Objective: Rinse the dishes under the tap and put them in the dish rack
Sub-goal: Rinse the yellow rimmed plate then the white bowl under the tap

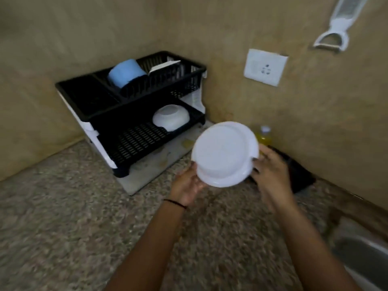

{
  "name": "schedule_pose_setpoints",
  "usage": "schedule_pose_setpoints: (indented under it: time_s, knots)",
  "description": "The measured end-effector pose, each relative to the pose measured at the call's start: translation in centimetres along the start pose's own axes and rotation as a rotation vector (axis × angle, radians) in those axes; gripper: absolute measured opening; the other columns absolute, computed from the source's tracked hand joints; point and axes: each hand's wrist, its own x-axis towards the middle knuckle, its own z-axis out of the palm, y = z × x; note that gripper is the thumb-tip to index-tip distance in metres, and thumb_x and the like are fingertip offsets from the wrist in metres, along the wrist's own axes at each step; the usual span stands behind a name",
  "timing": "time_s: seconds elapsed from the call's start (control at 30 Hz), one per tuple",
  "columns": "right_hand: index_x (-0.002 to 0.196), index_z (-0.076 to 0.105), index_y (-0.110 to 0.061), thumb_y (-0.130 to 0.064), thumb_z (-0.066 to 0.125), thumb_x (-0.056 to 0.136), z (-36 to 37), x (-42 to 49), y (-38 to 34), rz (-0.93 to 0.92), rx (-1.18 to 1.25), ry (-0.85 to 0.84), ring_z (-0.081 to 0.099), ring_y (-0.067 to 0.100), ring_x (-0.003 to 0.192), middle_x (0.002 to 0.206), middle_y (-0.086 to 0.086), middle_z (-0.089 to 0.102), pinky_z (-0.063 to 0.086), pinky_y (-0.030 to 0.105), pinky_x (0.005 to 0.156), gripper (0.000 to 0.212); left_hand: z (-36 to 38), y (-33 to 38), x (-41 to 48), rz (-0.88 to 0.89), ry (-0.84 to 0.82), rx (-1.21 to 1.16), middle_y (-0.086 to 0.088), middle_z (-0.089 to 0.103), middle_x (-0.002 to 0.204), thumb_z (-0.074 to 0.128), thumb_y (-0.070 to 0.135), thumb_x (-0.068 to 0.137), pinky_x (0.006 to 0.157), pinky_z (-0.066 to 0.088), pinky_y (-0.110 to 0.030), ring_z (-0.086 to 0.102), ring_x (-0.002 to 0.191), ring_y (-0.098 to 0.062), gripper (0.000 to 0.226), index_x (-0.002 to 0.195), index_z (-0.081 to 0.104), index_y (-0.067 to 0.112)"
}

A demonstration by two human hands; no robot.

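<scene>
I hold two white plates [224, 153] stacked together, tilted with their undersides toward me, above the counter just right of the dish rack. My left hand [189, 183] grips the lower left rim and my right hand [270, 171] grips the right rim. The black two-tier dish rack [134, 141] stands in the corner. Its lower tier holds an upturned white bowl [171, 117]. Its upper tier holds a light blue cup [126, 73] lying on its side and a white flat piece [164, 66].
A yellow dish-soap bottle [264, 136] stands by the wall behind the plates, with a black tray [298, 175] beside it. The steel sink [365, 259] shows at the lower right edge. A wall socket [265, 67] and a hanging white peeler [336, 26] are on the wall.
</scene>
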Motion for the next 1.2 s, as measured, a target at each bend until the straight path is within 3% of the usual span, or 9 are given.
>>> schedule_pose_setpoints:
  time_s: [0.1, 0.2, 0.37, 0.47, 0.63, 0.8, 0.9, 1.03, 1.2]
  knots:
    - [0.123, 0.059, -0.01, 0.007, 0.051, 0.091, 8.8, 6.5, 3.4, 0.218, -0.07, -0.138, 0.062, 0.025, 0.102, 0.118, 0.007, 0.064, 0.053, 0.044, 0.09, 0.037, -5.6, 6.1, 3.1, 0.067, 0.183, -0.087, -0.013, 0.049, 0.14, 0.039, 0.01, 0.102, 0.094, 0.045, -0.042, 0.058, 0.1, -0.023, 0.039, 0.14, 0.042, 0.003]
    - [0.123, 0.058, -0.001, 0.012, 0.049, 0.09, 16.6, 11.4, 5.8, 0.323, -0.142, -0.22, 0.061, 0.031, 0.106, 0.12, 0.012, 0.062, 0.051, 0.046, 0.093, 0.037, -10.3, 11.3, 6.4, 0.122, 0.312, -0.077, -0.015, 0.04, 0.149, 0.035, 0.003, 0.102, 0.105, 0.035, -0.046, 0.042, 0.133, -0.032, 0.042, 0.144, 0.036, 0.002]
    - [0.123, 0.055, 0.006, 0.016, 0.041, 0.09, 26.0, 16.8, 9.6, 0.397, -0.153, -0.276, 0.056, 0.027, 0.102, 0.127, 0.018, 0.057, 0.049, 0.031, 0.087, 0.037, -14.3, 17.1, 10.8, 0.188, 0.5, 0.124, -0.01, 0.053, 0.115, 0.029, -0.017, 0.094, 0.1, 0.041, -0.037, 0.043, 0.117, -0.027, 0.032, 0.117, 0.051, -0.014]
    - [0.126, 0.052, 0.008, 0.007, 0.042, 0.093, 29.7, 18.9, 11.8, 0.405, -0.233, -0.276, 0.057, 0.034, 0.111, 0.132, 0.024, 0.052, 0.05, 0.036, 0.094, 0.034, -15.5, 18.5, 13.5, 0.223, 0.601, 0.164, -0.01, 0.054, 0.125, 0.03, -0.006, 0.099, 0.106, 0.034, -0.035, 0.045, 0.12, -0.026, 0.042, 0.14, 0.04, -0.006]
    - [0.083, 0.061, -0.002, 0.008, 0.037, 0.094, 32.4, 20.3, 14.1, 0.353, -0.402, -0.227, 0.053, 0.026, 0.104, 0.089, 0.014, 0.06, 0.039, 0.024, 0.083, 0.028, -15.3, 19.4, 16.1, 0.135, 0.674, 0.189, -0.017, 0.042, 0.148, 0.041, 0.01, 0.101, 0.104, 0.039, -0.035, 0.042, 0.135, -0.031, 0.042, 0.141, 0.04, -0.001]
    - [0.137, 0.038, 0.005, 0.001, 0.034, 0.099, 33.4, 21.3, 14.3, 0.359, -0.487, -0.307, 0.042, 0.03, 0.128, 0.14, 0.019, 0.045, 0.032, 0.023, 0.101, 0.038, -14.8, 19.4, 17.3, 0.177, 0.661, 0.146, -0.014, 0.047, 0.143, 0.051, 0.006, 0.097, 0.095, 0.041, -0.031, 0.051, 0.121, -0.029, 0.039, 0.135, 0.049, -0.001]
    - [0.14, 0.033, 0.003, -0.004, 0.033, 0.1, 33.5, 22.0, 14.0, 0.363, -0.574, -0.392, 0.038, 0.028, 0.132, 0.145, 0.017, 0.039, 0.027, 0.023, 0.105, 0.041, -14.9, 19.3, 18.2, 0.164, 0.674, 0.103, -0.012, 0.058, 0.124, 0.05, 0.003, 0.095, 0.089, 0.041, -0.03, 0.052, 0.099, -0.023, 0.017, 0.107, 0.062, 0.004]
    - [0.14, 0.033, 0.003, -0.007, 0.033, 0.101, 33.6, 22.3, 14.0, 0.393, -0.705, -0.459, 0.039, 0.028, 0.132, 0.145, 0.018, 0.039, 0.029, 0.024, 0.105, 0.041, -14.6, 19.0, 18.5, 0.163, 0.68, 0.188, -0.013, 0.048, 0.141, 0.048, -0.001, 0.094, 0.103, 0.04, -0.036, 0.047, 0.126, -0.03, 0.044, 0.137, 0.046, 0.0]
    - [0.126, 0.047, 0.009, -0.007, 0.035, 0.099, 33.6, 21.7, 13.9, 0.338, -0.869, -0.51, 0.047, 0.031, 0.123, 0.134, 0.022, 0.049, 0.037, 0.028, 0.096, 0.033, -14.7, 18.6, 18.4, 0.146, 0.715, 0.332, -0.016, 0.043, 0.146, 0.051, 0.002, 0.094, 0.106, 0.038, -0.036, 0.044, 0.132, -0.031, 0.049, 0.142, 0.039, 0.0]
